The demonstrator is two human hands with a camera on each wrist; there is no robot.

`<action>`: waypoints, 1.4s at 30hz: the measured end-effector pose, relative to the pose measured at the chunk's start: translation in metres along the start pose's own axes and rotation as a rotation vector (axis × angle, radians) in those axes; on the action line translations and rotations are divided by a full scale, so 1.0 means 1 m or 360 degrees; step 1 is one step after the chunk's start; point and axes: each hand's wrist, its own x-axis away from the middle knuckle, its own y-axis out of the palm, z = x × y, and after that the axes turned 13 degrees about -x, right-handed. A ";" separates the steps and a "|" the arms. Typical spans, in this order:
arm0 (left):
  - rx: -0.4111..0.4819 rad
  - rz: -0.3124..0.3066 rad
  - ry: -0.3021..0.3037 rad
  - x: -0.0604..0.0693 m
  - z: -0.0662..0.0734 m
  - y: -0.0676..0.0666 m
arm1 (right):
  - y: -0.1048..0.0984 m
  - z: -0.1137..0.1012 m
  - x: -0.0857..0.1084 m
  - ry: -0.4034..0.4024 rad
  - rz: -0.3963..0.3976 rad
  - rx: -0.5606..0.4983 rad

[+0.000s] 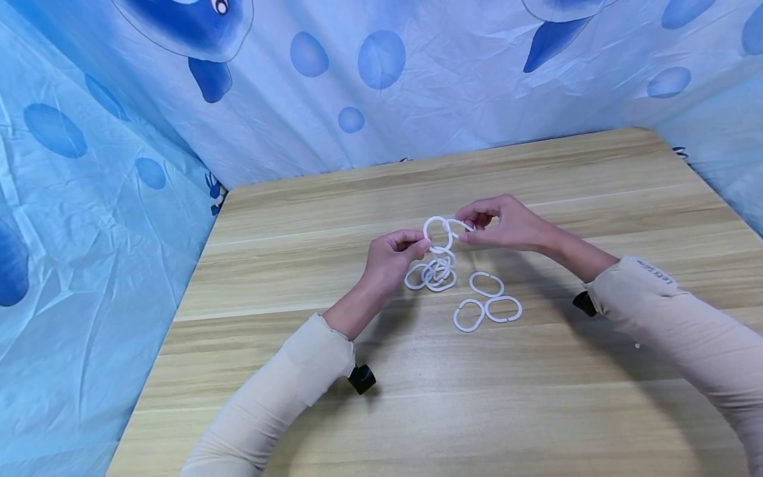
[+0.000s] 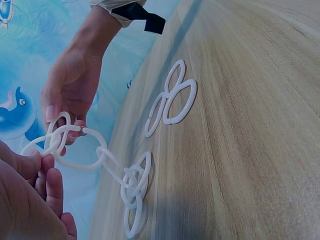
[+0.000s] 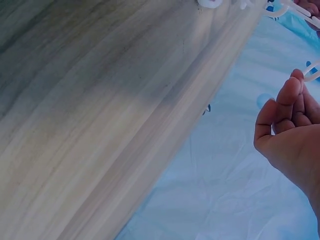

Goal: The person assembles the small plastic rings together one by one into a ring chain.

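Note:
White plastic rings are linked in a chain; its lower links (image 1: 441, 278) lie bunched on the table. The left hand (image 1: 384, 262) pinches an upper ring (image 1: 425, 228) between thumb and fingers, just above the bunch. Opposite it, the right hand (image 1: 507, 224) pinches another white ring (image 1: 461, 225), which meets the raised ring. In the left wrist view the left hand (image 2: 35, 195) and the right hand (image 2: 75, 85) hold rings that overlap; whether the right one is hooked on cannot be told. The right wrist view shows the right hand (image 3: 295, 120) with a ring partly in frame (image 3: 312, 70).
Three loose white rings, one of them nearest the front (image 1: 469, 330), lie on the wooden table (image 1: 417, 424) right of the bunch. A blue patterned curtain (image 1: 268, 119) hangs behind and to the left. A black strap piece (image 1: 361, 379) juts from the left sleeve.

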 end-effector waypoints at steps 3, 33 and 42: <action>-0.0017 0.0001 -0.0002 0.000 0.000 0.000 | 0.000 -0.001 0.000 -0.0014 0.0006 0.0035; -0.0041 0.0047 -0.0075 -0.001 0.000 0.000 | 0.012 -0.013 -0.002 0.0002 -0.0119 -0.0045; -0.0012 0.0098 -0.0016 0.001 -0.001 -0.003 | 0.013 -0.012 -0.003 0.0026 -0.0130 -0.0089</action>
